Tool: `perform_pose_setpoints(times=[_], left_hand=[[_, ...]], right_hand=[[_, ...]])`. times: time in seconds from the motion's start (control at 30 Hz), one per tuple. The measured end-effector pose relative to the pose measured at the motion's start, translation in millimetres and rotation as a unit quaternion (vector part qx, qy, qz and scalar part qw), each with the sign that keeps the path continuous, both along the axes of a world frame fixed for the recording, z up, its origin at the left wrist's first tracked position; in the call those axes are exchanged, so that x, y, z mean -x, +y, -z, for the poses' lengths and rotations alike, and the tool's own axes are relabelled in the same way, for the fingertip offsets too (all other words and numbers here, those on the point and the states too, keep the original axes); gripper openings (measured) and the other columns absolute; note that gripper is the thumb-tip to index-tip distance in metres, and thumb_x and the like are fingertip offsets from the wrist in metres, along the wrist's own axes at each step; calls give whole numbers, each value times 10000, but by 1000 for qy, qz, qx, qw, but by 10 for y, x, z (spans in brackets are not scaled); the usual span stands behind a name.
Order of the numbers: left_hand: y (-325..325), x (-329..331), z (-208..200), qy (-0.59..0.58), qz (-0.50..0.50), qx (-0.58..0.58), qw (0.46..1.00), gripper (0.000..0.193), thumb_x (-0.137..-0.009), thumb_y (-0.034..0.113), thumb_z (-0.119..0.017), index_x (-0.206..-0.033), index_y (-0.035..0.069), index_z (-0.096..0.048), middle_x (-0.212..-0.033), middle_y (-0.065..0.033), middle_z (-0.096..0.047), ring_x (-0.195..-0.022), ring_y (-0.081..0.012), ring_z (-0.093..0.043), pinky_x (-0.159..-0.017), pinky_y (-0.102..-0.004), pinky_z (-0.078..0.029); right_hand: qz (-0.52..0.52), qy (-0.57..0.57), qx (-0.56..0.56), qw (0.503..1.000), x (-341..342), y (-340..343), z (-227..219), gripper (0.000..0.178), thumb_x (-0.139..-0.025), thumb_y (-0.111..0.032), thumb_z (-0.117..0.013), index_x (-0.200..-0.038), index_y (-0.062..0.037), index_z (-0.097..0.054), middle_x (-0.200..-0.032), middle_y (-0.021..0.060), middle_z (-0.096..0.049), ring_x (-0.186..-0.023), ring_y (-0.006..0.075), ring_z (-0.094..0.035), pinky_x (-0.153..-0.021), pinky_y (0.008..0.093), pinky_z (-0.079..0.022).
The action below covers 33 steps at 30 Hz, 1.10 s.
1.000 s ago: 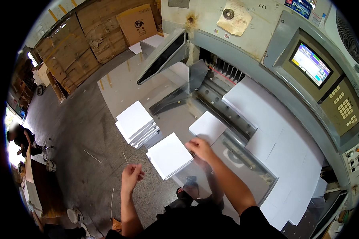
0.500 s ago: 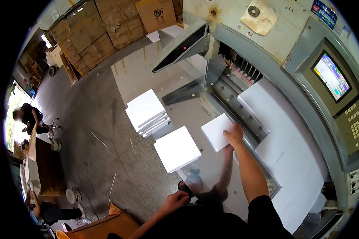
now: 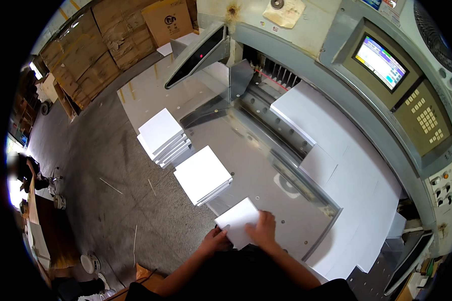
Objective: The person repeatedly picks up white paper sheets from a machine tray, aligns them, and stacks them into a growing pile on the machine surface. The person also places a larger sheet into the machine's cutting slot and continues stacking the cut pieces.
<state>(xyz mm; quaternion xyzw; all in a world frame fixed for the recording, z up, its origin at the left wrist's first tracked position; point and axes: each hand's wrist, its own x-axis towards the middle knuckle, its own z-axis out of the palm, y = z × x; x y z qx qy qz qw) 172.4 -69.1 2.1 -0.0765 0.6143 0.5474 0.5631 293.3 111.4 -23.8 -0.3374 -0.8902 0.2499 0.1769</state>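
Note:
Close to my body, a block of white paper sheets (image 3: pixel 238 218) is held between both hands at the table's near edge. My left hand (image 3: pixel 216 240) grips its left corner, the thumb on top. On the right side my right hand (image 3: pixel 261 229) is closed round the edge, thumb over the upper face and fingers beyond it. Just ahead lies a low stack of white paper (image 3: pixel 204 172). Farther off stands a taller white stack (image 3: pixel 161 132) with its layers offset. The undersides of the fingers are hidden.
A grey metal table (image 3: pixel 256 165) carries the stacks. Along the right, more white paper (image 3: pixel 356 190) lies before a machine with a screen (image 3: pixel 380 62) and a keypad (image 3: pixel 423 118). Cardboard boxes (image 3: pixel 93 55) stand behind. At far left a person (image 3: pixel 29 168) is by a bench.
My right hand has brought the paper block from the table beside the machine toward my body. My left hand has come up and taken hold of it. The view has shifted right.

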Motion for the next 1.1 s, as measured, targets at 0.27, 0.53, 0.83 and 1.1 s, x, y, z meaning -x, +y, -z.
perform_pose_setpoints(times=[0.27,0.53,0.83,1.1], left_hand=[[57,178,-54,305,113,-149,934,303,-926,93,-664,-1220,49,-601,-1068,-103,-690,-968,-161,-660,-827,-332,-541],[592,342,-578,508,305,-147,792,306,-902,28,-610,-1203,72,-586,-1024,-130,-691,-858,-251,-708,-743,-356,-556],[645,360,-377,649,282,-133,694,317,-917,264,-666,-1130,65,-542,-946,-192,-664,-820,-360,-678,-719,-448,-534],[408,615,-708,574,250,-54,778,408,-886,297,-716,-1135,5,-577,-1008,-208,-682,-940,-371,-676,-811,-444,-535]], right_hand=[[-30,113,388,914,-233,193,-140,648,-692,-229,-841,-1228,10,-567,-1087,180,-620,-1030,315,-585,-917,412,-476],[16,142,143,979,-502,213,-321,412,-743,-147,-835,-1093,-46,-642,-1001,119,-644,-934,264,-624,-835,342,-503],[9,63,234,970,-400,308,-295,424,-745,-269,-841,-1022,-32,-623,-991,159,-630,-895,294,-630,-798,380,-516],[-23,51,201,978,22,424,-721,453,-750,-321,-832,-1028,-15,-647,-943,154,-675,-867,298,-659,-790,381,-522]])
